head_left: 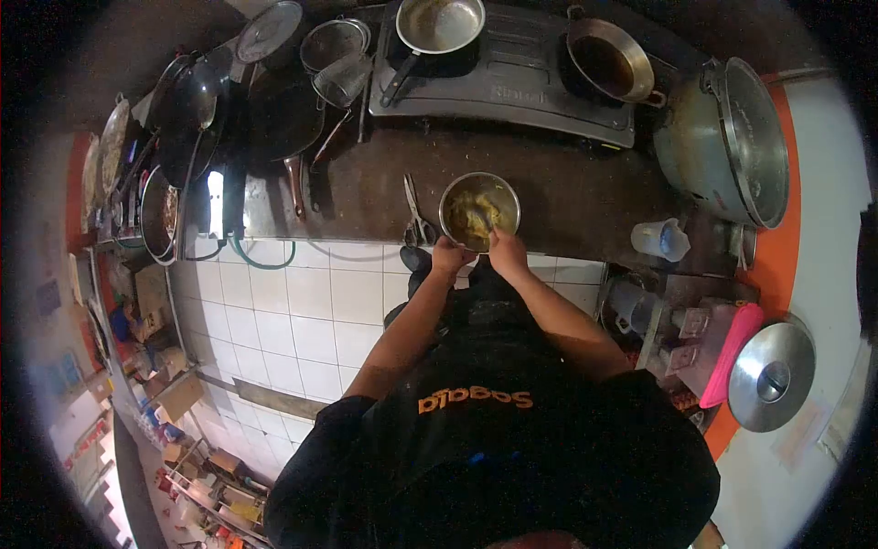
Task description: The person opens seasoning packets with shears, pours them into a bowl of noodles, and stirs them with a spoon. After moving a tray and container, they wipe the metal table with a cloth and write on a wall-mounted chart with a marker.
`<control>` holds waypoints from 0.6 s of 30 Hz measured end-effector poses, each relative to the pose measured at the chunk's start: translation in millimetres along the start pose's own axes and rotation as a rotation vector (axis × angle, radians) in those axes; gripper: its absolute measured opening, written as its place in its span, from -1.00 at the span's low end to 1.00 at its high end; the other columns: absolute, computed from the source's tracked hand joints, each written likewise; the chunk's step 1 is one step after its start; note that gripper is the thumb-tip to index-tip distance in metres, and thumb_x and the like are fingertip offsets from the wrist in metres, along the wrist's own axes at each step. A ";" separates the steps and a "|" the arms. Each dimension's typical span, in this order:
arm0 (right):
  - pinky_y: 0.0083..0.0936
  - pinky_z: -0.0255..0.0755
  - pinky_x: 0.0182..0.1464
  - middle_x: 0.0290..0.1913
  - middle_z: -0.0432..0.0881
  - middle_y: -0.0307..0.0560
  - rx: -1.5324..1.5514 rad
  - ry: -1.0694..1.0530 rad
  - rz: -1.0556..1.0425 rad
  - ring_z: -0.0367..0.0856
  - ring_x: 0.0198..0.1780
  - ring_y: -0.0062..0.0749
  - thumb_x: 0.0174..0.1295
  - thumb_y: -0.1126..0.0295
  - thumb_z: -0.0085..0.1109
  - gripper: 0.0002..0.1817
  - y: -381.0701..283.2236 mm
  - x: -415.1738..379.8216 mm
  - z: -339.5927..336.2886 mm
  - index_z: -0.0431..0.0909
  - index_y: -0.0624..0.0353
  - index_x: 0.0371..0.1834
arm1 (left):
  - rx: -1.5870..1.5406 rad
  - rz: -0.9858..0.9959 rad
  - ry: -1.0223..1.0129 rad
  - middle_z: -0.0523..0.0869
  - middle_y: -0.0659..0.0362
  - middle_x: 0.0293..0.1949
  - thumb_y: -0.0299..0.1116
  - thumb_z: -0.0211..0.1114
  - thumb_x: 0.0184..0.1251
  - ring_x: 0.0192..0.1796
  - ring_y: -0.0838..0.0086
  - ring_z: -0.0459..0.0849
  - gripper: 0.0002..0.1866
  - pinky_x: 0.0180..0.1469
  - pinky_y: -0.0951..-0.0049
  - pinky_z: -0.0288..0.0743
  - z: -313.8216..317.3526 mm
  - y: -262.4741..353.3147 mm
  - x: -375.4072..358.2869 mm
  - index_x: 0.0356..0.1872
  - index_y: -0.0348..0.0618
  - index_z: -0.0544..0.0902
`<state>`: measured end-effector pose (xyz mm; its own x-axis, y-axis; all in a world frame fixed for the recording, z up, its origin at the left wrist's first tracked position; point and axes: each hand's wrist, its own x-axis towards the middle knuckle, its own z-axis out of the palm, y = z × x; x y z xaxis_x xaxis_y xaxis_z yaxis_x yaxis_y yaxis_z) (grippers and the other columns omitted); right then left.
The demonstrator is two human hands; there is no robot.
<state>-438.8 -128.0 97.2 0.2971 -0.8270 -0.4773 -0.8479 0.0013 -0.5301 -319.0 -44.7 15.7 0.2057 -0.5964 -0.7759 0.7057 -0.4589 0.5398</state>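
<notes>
At the counter's near edge, the left hand (450, 253) grips the rim of a steel mixing bowl (479, 211) of yellowish food while the right hand (506, 249) closes on a utensil inside it; scissors (416, 216) lie just beside, a saucepan (439, 27) beyond.

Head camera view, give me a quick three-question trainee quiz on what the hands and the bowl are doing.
1. True or false: the left hand grips the rim of the bowl.
2. What lies just beside the bowl, on the side away from the cup? A) scissors B) ladle C) plate
3. Fill in: the right hand holds a ___ that dips into the bowl's food.

Key: 1 true. 2 A, the scissors. 3 utensil, probably a spoon; too small to tell.
</notes>
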 end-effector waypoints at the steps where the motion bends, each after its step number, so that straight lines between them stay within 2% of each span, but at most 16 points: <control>1: -0.15 0.44 -0.10 -0.19 0.59 0.26 -0.012 0.017 0.042 0.56 -0.12 0.09 0.28 0.25 -0.08 -0.65 -8.9 5.5 -12.3 0.55 0.30 -0.09 | -0.019 0.032 -0.006 0.60 -0.03 -0.22 -0.52 0.03 0.31 -0.19 0.22 0.62 -0.94 -0.12 0.16 0.58 5.1 4.4 -2.0 -0.23 -0.23 0.41; 2: -0.15 0.44 -0.10 -0.19 0.59 0.26 -0.012 0.015 0.039 0.56 -0.12 0.09 0.28 0.25 -0.08 -0.65 -8.0 9.0 -19.7 0.55 0.30 -0.09 | -0.020 0.034 -0.004 0.60 -0.03 -0.22 -0.52 0.03 0.31 -0.19 0.22 0.62 -0.94 -0.12 0.16 0.58 9.2 8.5 -4.5 -0.23 -0.23 0.41; 4: -0.13 0.44 -0.15 -0.27 0.59 0.27 -0.365 -0.187 -0.085 0.58 -0.20 0.08 0.27 0.28 -0.09 -0.68 3.3 10.0 -30.0 0.57 0.31 -0.21 | -0.086 -0.022 0.104 0.60 -0.03 -0.22 -0.54 0.03 0.30 -0.18 0.19 0.64 -0.91 -0.13 0.17 0.62 10.8 12.4 -10.1 -0.20 -0.25 0.39; 5: -0.11 0.43 -0.17 -0.32 0.58 0.28 -0.260 -0.326 -0.031 0.57 -0.25 0.09 0.26 0.31 -0.10 -0.70 9.3 9.6 -28.6 0.57 0.33 -0.28 | -0.085 -0.017 0.104 0.60 -0.03 -0.22 -0.54 0.03 0.30 -0.18 0.19 0.64 -0.91 -0.13 0.17 0.62 14.2 16.1 -10.8 -0.20 -0.25 0.39; 6: -0.10 0.42 -0.16 -0.31 0.57 0.29 -0.314 -0.301 -0.136 0.56 -0.23 0.10 0.25 0.32 -0.11 -0.70 7.6 1.4 -23.7 0.57 0.33 -0.28 | 0.016 0.010 0.100 0.59 -0.02 -0.28 -0.57 0.04 0.28 -0.23 0.20 0.66 -0.91 -0.20 0.20 0.64 19.0 19.8 -13.6 -0.22 -0.28 0.38; 8: -0.11 0.40 -0.15 -0.28 0.57 0.28 0.037 -0.104 0.042 0.55 -0.20 0.11 0.25 0.32 -0.10 -0.71 16.6 6.5 17.8 0.56 0.33 -0.30 | 0.122 0.021 0.100 0.58 0.00 -0.34 -0.61 0.06 0.25 -0.29 0.21 0.68 -0.90 -0.27 0.24 0.67 18.5 14.2 -18.7 -0.23 -0.30 0.37; 9: -0.11 0.40 -0.15 -0.28 0.57 0.28 0.035 -0.105 0.039 0.55 -0.20 0.11 0.25 0.32 -0.10 -0.71 10.1 5.8 14.5 0.56 0.33 -0.30 | 0.072 0.022 0.088 0.59 0.00 -0.33 -0.61 0.06 0.25 -0.29 0.22 0.68 -0.88 -0.27 0.24 0.66 17.1 10.2 -13.8 -0.21 -0.30 0.38; 11: -0.12 0.39 -0.12 -0.29 0.57 0.27 0.192 0.105 0.123 0.54 -0.17 0.13 0.24 0.34 -0.10 -0.73 -10.8 4.1 -0.4 0.55 0.32 -0.29 | 0.032 0.031 0.078 0.59 0.01 -0.32 -0.62 0.05 0.25 -0.28 0.23 0.68 -0.87 -0.27 0.25 0.66 16.1 9.4 -6.2 -0.19 -0.29 0.39; 12: -0.12 0.39 -0.12 -0.29 0.57 0.27 0.201 0.104 0.127 0.54 -0.17 0.13 0.24 0.34 -0.10 -0.73 -6.7 2.0 1.7 0.55 0.32 -0.29 | -0.008 0.044 0.089 0.60 0.02 -0.31 -0.64 0.05 0.24 -0.29 0.24 0.68 -0.85 -0.29 0.27 0.65 18.0 9.2 -8.9 -0.18 -0.29 0.40; 14: -0.10 0.38 -0.13 -0.31 0.57 0.27 -0.110 -0.114 0.115 0.54 -0.17 0.14 0.22 0.35 -0.09 -0.74 5.7 0.9 3.6 0.55 0.31 -0.29 | -0.042 0.067 0.092 0.60 0.02 -0.30 -0.65 0.04 0.23 -0.30 0.25 0.67 -0.83 -0.30 0.30 0.65 22.2 14.0 -9.9 -0.16 -0.28 0.41; 15: -0.09 0.38 -0.13 -0.32 0.56 0.29 -0.022 -0.208 0.003 0.54 -0.18 0.14 0.21 0.33 -0.09 -0.73 11.6 -3.2 10.5 0.56 0.30 -0.30 | 0.026 0.070 0.095 0.60 0.01 -0.28 -0.66 0.03 0.23 -0.29 0.25 0.67 -0.81 -0.31 0.31 0.64 30.0 23.0 -20.6 -0.15 -0.28 0.41; 16: -0.09 0.38 -0.15 -0.31 0.56 0.29 0.170 -0.078 0.096 0.54 -0.20 0.13 0.21 0.32 -0.10 -0.72 -1.2 -6.0 22.6 0.57 0.29 -0.35 | 0.094 0.071 0.100 0.60 0.01 -0.27 -0.67 0.02 0.22 -0.29 0.24 0.67 -0.80 -0.31 0.32 0.64 32.6 25.0 -25.5 -0.13 -0.28 0.41; 18: -0.10 0.39 -0.15 -0.30 0.57 0.29 0.180 -0.013 0.232 0.54 -0.21 0.15 0.20 0.32 -0.09 -0.72 -20.5 8.5 20.9 0.58 0.28 -0.33 | 0.118 0.073 0.134 0.59 0.00 -0.25 -0.66 0.02 0.23 -0.27 0.25 0.66 -0.82 -0.30 0.32 0.63 31.9 18.1 -23.9 -0.15 -0.28 0.39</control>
<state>-409.7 -123.3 89.4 0.1109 -0.7853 -0.6091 -0.8025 0.2908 -0.5210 -332.8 -59.8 54.4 0.3471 -0.5415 -0.7657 0.6031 -0.4964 0.6244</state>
